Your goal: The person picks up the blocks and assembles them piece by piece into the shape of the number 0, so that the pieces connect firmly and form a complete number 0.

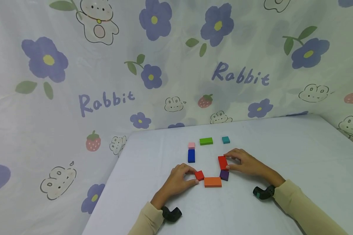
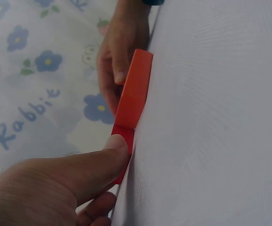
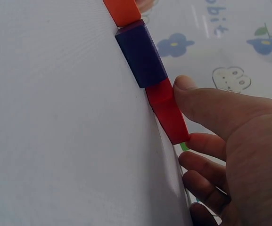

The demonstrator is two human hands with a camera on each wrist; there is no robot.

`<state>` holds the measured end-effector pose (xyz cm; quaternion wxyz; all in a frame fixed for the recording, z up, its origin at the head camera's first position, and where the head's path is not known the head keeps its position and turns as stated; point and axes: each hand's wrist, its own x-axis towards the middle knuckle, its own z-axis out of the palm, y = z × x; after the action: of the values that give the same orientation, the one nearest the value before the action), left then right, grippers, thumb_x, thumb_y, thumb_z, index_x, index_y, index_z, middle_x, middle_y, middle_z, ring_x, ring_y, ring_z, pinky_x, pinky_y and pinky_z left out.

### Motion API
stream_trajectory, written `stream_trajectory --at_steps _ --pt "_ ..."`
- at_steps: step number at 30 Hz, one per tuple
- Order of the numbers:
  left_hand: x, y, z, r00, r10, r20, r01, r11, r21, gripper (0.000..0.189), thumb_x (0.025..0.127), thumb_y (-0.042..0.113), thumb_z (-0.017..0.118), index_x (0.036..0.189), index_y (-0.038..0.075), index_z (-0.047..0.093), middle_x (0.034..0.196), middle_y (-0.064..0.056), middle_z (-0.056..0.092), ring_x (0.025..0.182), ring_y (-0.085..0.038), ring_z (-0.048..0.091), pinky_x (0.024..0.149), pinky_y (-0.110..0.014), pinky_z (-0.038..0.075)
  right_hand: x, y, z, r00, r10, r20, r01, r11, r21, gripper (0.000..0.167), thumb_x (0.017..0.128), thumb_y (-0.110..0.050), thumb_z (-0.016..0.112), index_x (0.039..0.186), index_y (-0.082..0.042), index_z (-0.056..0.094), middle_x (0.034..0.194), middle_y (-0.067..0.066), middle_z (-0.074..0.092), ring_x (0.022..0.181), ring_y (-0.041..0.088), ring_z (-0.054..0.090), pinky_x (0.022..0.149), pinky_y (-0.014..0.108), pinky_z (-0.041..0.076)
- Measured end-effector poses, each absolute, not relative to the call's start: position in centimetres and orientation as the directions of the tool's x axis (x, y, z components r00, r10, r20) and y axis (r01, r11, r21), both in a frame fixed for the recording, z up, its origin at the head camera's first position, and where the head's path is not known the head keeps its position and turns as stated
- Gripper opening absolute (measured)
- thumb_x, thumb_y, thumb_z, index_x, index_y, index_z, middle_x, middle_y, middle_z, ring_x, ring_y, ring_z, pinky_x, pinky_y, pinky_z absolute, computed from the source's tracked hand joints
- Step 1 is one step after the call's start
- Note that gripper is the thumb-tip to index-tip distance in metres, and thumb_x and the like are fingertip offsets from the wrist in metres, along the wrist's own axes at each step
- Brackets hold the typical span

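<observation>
In the head view my left hand (image 1: 177, 179) pinches a small red cube (image 1: 199, 175) between thumb and fingers. The cube meets the left end of an orange rectangular block (image 1: 212, 182); in the left wrist view they touch. My right hand (image 1: 247, 163) holds a longer red block (image 1: 222, 163) by its two ends, thumb at the near end, index finger at the far one. That block's near end touches a dark purple block (image 1: 224, 175), which sits by the orange block's right corner. The left fingertips are partly hidden behind the red cube in the left wrist view.
A blue block (image 1: 191, 156) stands against a pink cube (image 1: 191, 145) farther back on the left. Behind lie a green block (image 1: 206, 141) and a teal cube (image 1: 226, 140), apart from each other. A printed curtain (image 1: 176, 65) rises behind the white table (image 1: 282, 137).
</observation>
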<state>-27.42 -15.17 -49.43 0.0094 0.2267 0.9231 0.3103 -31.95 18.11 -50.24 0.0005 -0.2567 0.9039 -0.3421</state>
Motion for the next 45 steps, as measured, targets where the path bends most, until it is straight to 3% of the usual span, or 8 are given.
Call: stream_trajectory --at_steps 22,31,45 --pt "-27.6 -15.2 -49.5 -0.898 0.431 0.093 0.398 0.7 0.594 0.034 0.085 0.041 0.077 0.114 0.027 0.07 0.11 0.01 0.061 0.108 -0.011 0.052 0.094 -0.037 0.039 -31.8 18.2 -50.3 -0.883 -0.448 0.14 -0.424 0.634 -0.646 0.06 0.085 -0.044 0.077 0.134 -0.014 0.061 0.13 0.005 0.06 0.118 0.024 0.054 0.099 0.05 0.052" --pt "-27.4 -15.7 -49.1 -0.89 0.446 0.095 0.393 0.645 0.655 0.029 0.092 0.041 0.07 0.116 0.026 0.071 0.111 0.01 0.063 0.11 -0.013 0.054 0.099 -0.044 0.041 -31.7 18.1 -50.3 -0.881 -0.449 0.147 -0.43 0.634 -0.642 0.06 0.085 -0.044 0.077 0.134 -0.014 0.061 0.129 0.005 0.06 0.118 0.023 0.054 0.099 0.05 0.052" --pt "-27.9 -15.9 -49.3 -0.89 0.433 0.145 0.404 0.599 0.691 0.023 0.099 0.035 0.062 0.115 0.021 0.07 0.111 0.008 0.066 0.104 -0.01 0.059 0.094 -0.032 0.05 -31.6 18.0 -49.9 -0.876 -0.456 0.155 -0.444 0.64 -0.627 0.06 0.085 -0.045 0.077 0.135 -0.014 0.061 0.129 0.004 0.06 0.116 0.022 0.054 0.097 0.048 0.052"
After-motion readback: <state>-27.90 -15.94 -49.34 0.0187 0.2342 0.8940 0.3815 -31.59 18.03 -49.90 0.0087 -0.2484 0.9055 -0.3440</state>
